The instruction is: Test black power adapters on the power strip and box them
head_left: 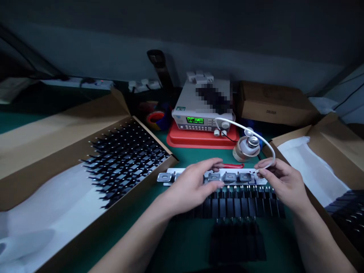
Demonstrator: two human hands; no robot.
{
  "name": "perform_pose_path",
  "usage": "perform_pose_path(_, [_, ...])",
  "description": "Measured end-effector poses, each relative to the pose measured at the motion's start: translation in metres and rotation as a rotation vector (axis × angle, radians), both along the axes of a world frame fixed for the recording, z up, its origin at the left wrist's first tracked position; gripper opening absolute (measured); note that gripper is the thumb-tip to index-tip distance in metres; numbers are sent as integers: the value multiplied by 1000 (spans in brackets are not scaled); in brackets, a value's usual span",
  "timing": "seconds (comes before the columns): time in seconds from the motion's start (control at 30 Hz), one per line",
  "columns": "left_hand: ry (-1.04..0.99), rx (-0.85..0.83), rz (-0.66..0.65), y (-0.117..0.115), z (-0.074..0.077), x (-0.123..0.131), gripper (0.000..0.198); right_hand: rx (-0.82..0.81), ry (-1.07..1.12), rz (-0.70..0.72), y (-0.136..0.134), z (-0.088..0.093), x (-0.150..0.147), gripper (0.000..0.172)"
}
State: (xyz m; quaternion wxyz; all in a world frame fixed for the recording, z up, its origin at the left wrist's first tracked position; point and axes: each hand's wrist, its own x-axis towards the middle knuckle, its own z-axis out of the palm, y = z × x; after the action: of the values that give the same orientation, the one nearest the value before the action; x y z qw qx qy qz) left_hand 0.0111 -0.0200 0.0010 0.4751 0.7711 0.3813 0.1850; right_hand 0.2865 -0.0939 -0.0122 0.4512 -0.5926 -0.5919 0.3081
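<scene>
A white strip [174, 170] lies across the green bench, carrying a row of grey-black rectangular blocks [229, 177], each with a slot in its face. My left hand [193, 185] reaches over the strip, thumb along the near edge and fingers along the far edge, covering part of the row. At the strip's right end, my right hand [284, 182] pinches the end of a white cable [263, 139] between thumb and fingers. The cable arcs back toward a bench meter [199, 119]. Black plug adapters [241, 207] with metal pins lie in two rows just nearer to me.
An open carton [153, 174] on the left holds many black pinned adapters; another open carton [321, 151] is at right. The meter sits on a red tray [182, 142]. Behind the strip are a red-handled tool [233, 166], a bottle [252, 143] in a tape roll and a closed box [273, 102].
</scene>
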Motion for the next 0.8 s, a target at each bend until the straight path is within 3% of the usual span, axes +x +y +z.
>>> perform_pose_path(0.1, [-175, -61, 113, 7, 5, -14, 43, 12, 1, 11, -2, 1, 1, 8])
perform_pose_path(0.23, [-182, -1, 220, 11, 8, -25, 38, 16, -8, 23, -3, 1, 0, 5])
perform_pose_path(0.6, [29, 150, 142, 3, 0, -19, 42, 3, -19, 50, -4, 6, -4, 4])
perform_pose_path(0.8, [34, 171, 176, 4, 0, -25, 43, -8, -43, 61, -7, 5, -1, 4])
